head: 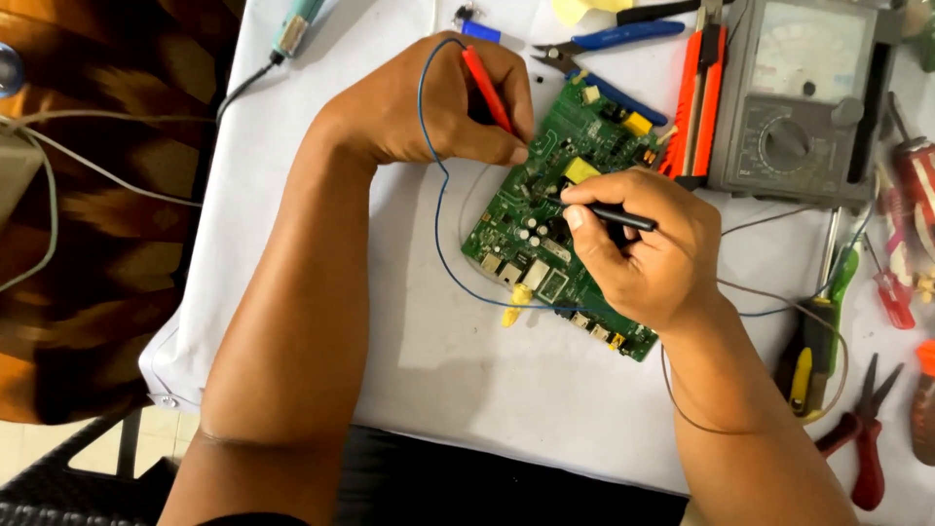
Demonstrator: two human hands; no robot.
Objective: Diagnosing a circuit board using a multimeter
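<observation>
Probes pinched firm, red probe (486, 90) in your left hand (429, 102), black probe (609, 214) in your right hand (643, 248): keep both tips steady on the green circuit board (545, 209) between your hands.

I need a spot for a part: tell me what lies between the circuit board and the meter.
In the head view, an orange utility knife lies between the circuit board and the meter.

Both bare forearms reach up from the bottom edge and converge over the circuit board (560, 219). The left hand (429, 102) sits at the board's upper left corner, knuckles up, fingers curled and thumb pressed forward in a pinch. The right hand (638, 248) rests on the board's right side, wrist bent inward, thumb and forefinger pinched like a pen grip.
</observation>
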